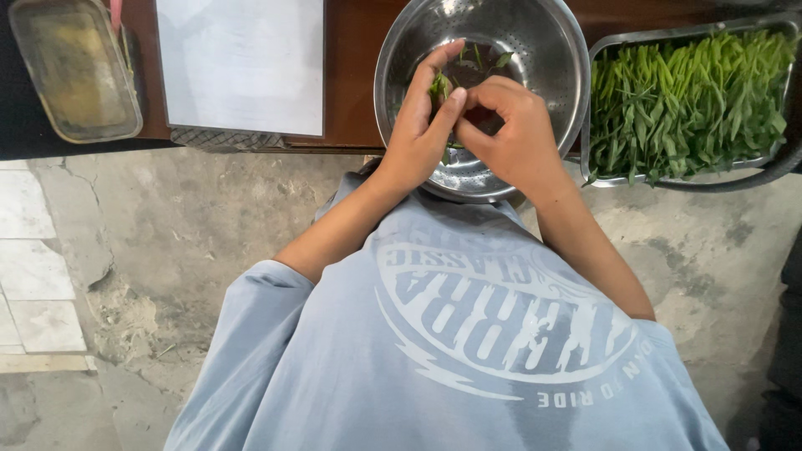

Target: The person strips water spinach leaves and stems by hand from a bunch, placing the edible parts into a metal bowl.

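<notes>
Both my hands meet over a round steel colander [551,58] on a brown wooden table. My left hand [422,125] pinches a small green leafy sprig [439,85] between thumb and fingers. My right hand [514,134] is closed on the lower part of the same sprig, its fingers touching my left thumb. A few loose green leaves lie inside the colander behind my fingers.
A steel tray [595,159] heaped with green leafy stems [685,100] stands to the right of the colander. A white board [242,63] and a worn rectangular metal tin [71,71] lie at the left. The floor below is cracked concrete [167,250].
</notes>
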